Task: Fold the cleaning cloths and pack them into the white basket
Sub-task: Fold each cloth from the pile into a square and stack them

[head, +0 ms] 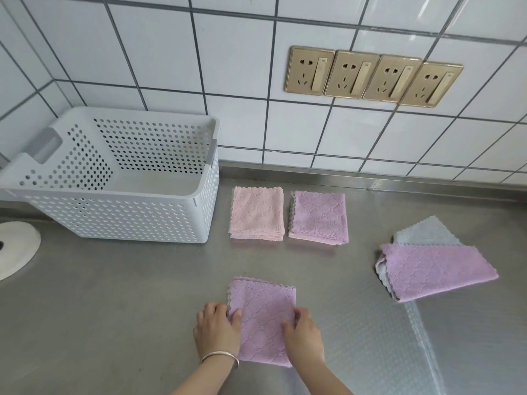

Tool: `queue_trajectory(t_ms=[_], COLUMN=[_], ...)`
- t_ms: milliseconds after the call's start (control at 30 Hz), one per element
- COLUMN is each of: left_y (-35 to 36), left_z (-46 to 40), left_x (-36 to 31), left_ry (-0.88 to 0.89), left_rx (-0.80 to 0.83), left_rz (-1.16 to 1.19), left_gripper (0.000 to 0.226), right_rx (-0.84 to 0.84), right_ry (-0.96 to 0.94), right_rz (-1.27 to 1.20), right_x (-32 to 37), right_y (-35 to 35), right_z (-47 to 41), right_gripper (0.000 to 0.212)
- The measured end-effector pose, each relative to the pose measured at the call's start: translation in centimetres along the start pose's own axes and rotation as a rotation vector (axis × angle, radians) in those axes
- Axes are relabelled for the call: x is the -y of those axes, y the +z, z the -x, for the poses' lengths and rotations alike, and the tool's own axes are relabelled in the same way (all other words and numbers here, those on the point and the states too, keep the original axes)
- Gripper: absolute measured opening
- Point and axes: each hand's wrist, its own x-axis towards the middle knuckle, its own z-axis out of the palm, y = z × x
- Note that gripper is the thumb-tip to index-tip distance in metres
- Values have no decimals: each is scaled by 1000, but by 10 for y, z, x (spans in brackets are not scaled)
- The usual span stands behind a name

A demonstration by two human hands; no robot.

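On the steel table [114,295], near its front edge, a folded purple cloth [263,315] lies flat; the left hand [216,329] rests on its left edge with fingers [235,315] curled over that edge and pinching it; the right hand [303,334] rests on its right side, fingers [289,326] bent and pressing down on the fabric, though I cannot tell whether they grip it; a silver bangle [221,357] circles the left wrist. Farther back, two folded cloths lie side by side, just apart: a pink cloth [257,213] on the left and a second purple cloth [319,216] on the right. Just left of the pink one stands the white basket [128,220], perforated, with nothing visible inside; its back is close to the tiled wall [228,67]. Well to the right, a loosely half-folded purple cloth [433,270] lies over a grey cloth [427,232], which pokes out behind it. Four gold sockets [370,76] sit in a row on the wall. At the far left edge a white round object [17,249] shows partly.
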Motion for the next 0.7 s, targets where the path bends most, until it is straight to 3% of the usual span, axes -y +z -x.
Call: queue_trajectory(t_ms=[67,133,200,267,367,567,700], left_y=[-5,-12,-25,-41,-67,-98,-95], left_z=[2,4,0,-11,-30,-85,-118], left_x=[-4,-11,-20,-33,-59,-106,-119], left_ry=[-12,-34,-28,22,85,198,136], left_rx=[43,90,100,75,78,20,-29], left_rz=[204,423,535,615,692,688,757], left_gripper=[23,33,32,24,16,37,35], right_rx=[7,-8,-39,-88,-153,-223,-226], right_ry=[29,17,-18,-79,-170,-294,-262], right_rz=[-13,-54,-104,-147,-207,-236,-170], right_x=[1,4,14,31,66,139,165], right_y=[-5,-12,-21,-33,-54,-82,-84], right_z=[-1,0,-1,-6,-25,-86,-126], right_gripper=[28,16,4,6,12,15,21])
